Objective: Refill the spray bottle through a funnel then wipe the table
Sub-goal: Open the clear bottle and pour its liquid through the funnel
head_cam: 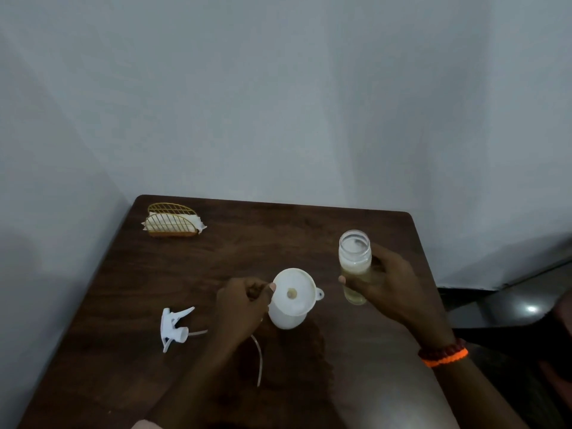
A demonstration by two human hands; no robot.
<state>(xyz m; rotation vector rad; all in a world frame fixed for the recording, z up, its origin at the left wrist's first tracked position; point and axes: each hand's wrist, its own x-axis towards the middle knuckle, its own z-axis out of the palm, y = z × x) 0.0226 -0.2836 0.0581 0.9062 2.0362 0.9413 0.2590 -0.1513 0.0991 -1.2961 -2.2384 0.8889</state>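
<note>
Dark wood counter takes up the bottom half, pushed into a corner. Right hand at about 3 o'clock has its fingers wrapped around a clear jar of yellowish liquid, held upright just off the funnel. Left hand pinches the rim of the white funnel, which sits in the white spray bottle dead center. Gold napkin holder sits way back at 10 o'clock. Unscrewed trigger sprayer head lies flat at 8 o'clock.
</note>
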